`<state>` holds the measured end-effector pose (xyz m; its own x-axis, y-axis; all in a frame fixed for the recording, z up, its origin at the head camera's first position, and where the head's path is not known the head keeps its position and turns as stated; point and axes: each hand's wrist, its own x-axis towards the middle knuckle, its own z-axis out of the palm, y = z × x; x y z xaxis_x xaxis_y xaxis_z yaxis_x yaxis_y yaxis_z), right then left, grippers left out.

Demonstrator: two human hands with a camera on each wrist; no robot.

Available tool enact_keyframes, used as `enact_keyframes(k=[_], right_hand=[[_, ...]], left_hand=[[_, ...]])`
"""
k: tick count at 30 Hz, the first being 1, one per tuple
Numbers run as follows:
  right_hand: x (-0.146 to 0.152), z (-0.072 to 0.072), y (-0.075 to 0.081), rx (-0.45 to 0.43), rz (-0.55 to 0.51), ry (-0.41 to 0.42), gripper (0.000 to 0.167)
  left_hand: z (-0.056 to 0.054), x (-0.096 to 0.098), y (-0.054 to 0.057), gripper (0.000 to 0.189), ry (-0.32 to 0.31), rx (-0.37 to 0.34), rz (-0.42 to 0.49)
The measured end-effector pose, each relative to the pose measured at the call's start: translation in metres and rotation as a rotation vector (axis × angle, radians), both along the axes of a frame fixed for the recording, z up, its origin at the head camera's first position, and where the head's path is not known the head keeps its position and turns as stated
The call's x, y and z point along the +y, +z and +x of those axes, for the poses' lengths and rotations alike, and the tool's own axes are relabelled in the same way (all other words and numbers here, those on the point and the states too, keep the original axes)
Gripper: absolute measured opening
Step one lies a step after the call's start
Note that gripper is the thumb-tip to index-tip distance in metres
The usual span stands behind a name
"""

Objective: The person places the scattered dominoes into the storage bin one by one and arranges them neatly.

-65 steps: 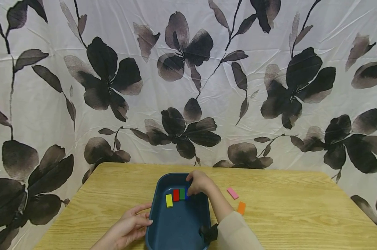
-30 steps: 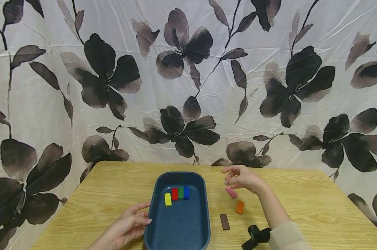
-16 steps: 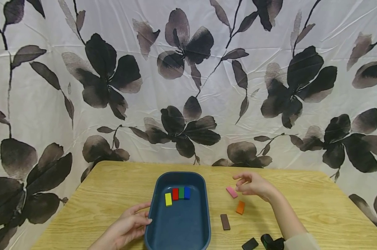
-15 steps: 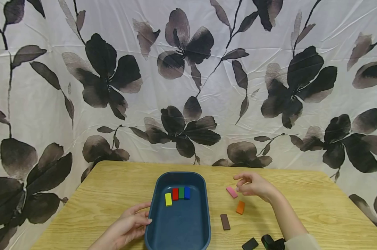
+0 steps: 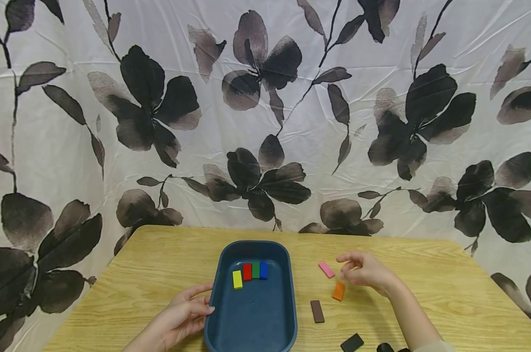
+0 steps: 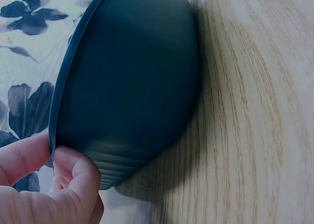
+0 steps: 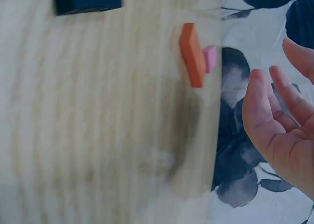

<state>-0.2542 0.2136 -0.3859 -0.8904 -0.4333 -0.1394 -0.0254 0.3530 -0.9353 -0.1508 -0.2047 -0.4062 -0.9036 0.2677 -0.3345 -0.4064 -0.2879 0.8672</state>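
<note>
The left hand (image 5: 179,317) grips the left rim of a dark blue plastic tray (image 5: 256,322); in the left wrist view the thumb and finger pinch that rim (image 6: 61,87). Inside the tray lie a yellow block (image 5: 237,279), a red block (image 5: 247,272), a green block (image 5: 255,270) and a blue block (image 5: 263,271), the last three side by side. To the right of the tray, the right hand (image 5: 371,275) hovers with loosely bent fingers and nothing between them. Its fingertips are close to an orange block (image 5: 338,291) and a pink block (image 5: 326,270), apart from both in the right wrist view.
A brown block (image 5: 317,311) and a black block (image 5: 352,342) lie on the wooden table (image 5: 424,283) near the tray's right side. Part of a black device (image 5: 385,347) shows by the right wrist. A flower-print cloth (image 5: 265,122) hangs behind the table.
The right hand has let go of the blue block, left the tray and moved right, then down toward the orange block. The left hand keeps its place on the rim.
</note>
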Motion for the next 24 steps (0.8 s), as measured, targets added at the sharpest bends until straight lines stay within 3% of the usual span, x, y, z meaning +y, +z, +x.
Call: enact_keyframes(k=[14, 24], right_hand=[[0.008, 0.005, -0.021, -0.061, -0.060, 0.003, 0.056], [0.010, 0.008, -0.030, -0.028, 0.038, -0.027, 0.057]], left_hand=[[0.001, -0.002, 0.001, 0.075, -0.017, 0.012, 0.010], [-0.001, -0.002, -0.002, 0.075, -0.023, 0.006, 0.008]])
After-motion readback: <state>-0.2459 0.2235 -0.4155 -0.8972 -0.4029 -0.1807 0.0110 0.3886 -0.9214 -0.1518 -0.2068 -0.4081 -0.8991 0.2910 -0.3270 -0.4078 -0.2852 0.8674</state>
